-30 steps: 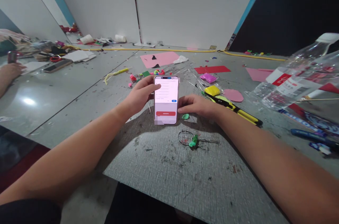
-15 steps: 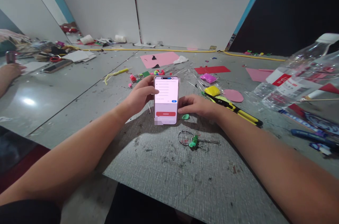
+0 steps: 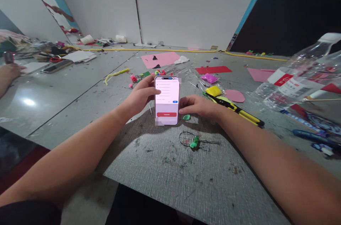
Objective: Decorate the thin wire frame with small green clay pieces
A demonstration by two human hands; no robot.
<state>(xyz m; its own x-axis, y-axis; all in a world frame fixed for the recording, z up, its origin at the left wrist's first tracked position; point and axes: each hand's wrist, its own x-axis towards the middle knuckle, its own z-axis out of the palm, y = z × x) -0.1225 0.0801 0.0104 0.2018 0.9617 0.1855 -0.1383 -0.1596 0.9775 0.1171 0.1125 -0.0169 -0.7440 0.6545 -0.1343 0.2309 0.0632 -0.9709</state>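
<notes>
A smartphone stands upright over the grey board, its lit screen facing me with a white pop-up box and a red button. My left hand grips it by its left edge, thumb lying over the screen. Close to the phone's lower right edge is my right hand, fingers loosely bent and apart; whether its fingertips touch the phone I cannot tell. Just below that hand lies a small green clay piece. Nearer to me a small wire racket shape with green clay on it rests on the board.
A yellow-and-black utility knife lies beside my right forearm. Clear plastic bottles lean at the right. Behind the phone are thin wires, a pink sheet and yellow clay. Another person's hand is at far left.
My hands and the phone stay where they were. A reddish-brown shape has appeared in the shiny strip of the wall at the upper left.
</notes>
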